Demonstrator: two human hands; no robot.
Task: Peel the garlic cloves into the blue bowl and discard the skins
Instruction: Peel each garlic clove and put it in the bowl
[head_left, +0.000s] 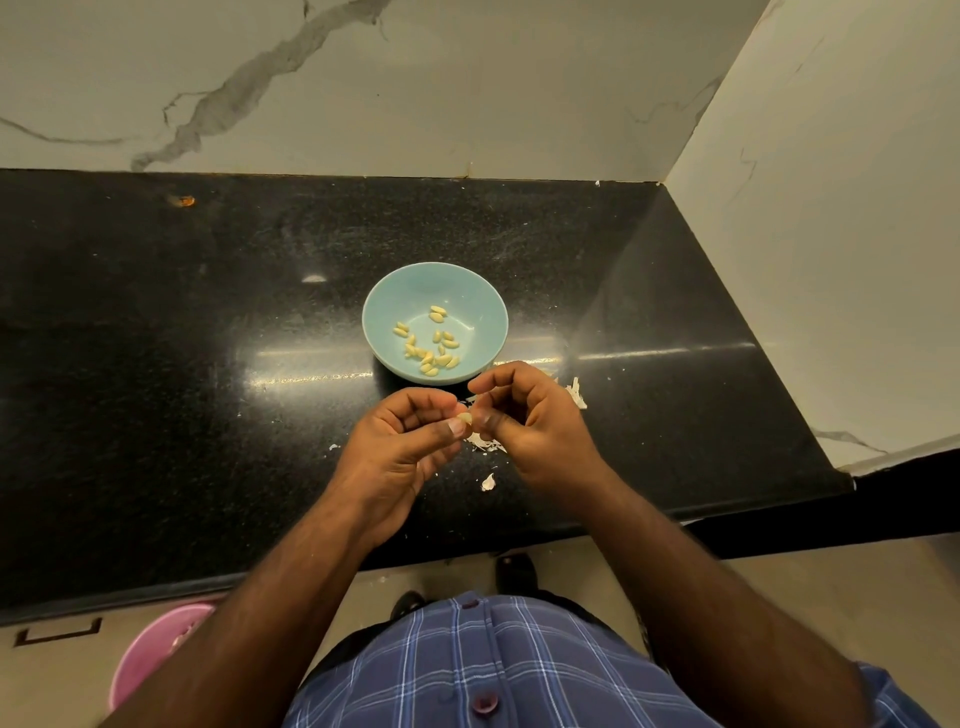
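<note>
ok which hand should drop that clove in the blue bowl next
Probably the left hand: it pinches the clove, just short of the blue bowl. The right hand works the skin.

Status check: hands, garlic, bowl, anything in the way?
Left hand and right hand pinch one garlic clove. Blue bowl holds peeled cloves. Skins on counter; nothing blocking.
</note>
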